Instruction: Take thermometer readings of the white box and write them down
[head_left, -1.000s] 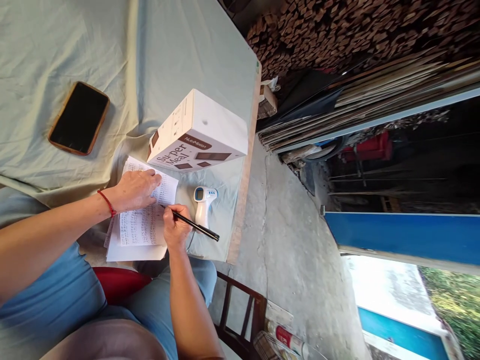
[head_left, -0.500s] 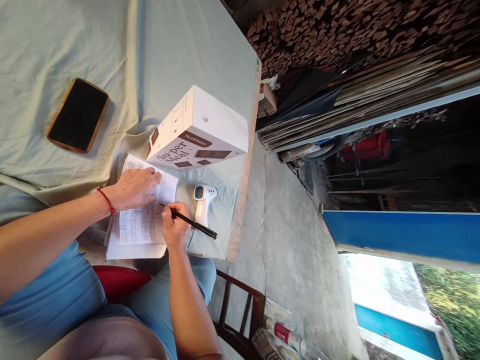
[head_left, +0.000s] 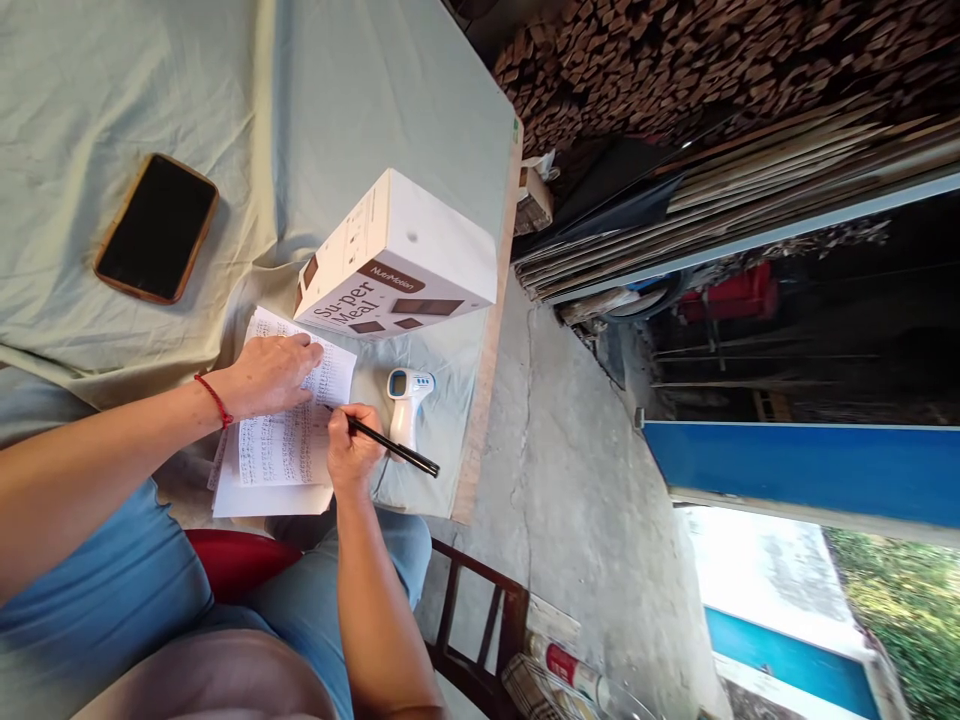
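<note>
Handwritten sheets of paper (head_left: 274, 450) lie stacked at the table's near edge, dense with rows of writing. My left hand (head_left: 274, 375), a red cord at its wrist, rests flat on the upper part of the top sheet with fingers stretched out. A black pen (head_left: 397, 450) is gripped in my right hand (head_left: 352, 447), its tip against the sheet's right side. Just right of that hand lies a white and blue infrared thermometer (head_left: 405, 405). Beyond the papers stands a white Super Meal box (head_left: 439, 240).
A phone in a brown case (head_left: 157, 230) lies on the pale tablecloth (head_left: 360, 80) at the left. The table's wooden edge (head_left: 480, 420) runs along the right, with concrete floor below. A dark wooden chair (head_left: 480, 620) stands at the lower right. Stacked firewood (head_left: 712, 60) rises behind.
My right hand and the pen have shifted very slightly to the right. My left hand, the papers, the box and the thermometer stay where they were.
</note>
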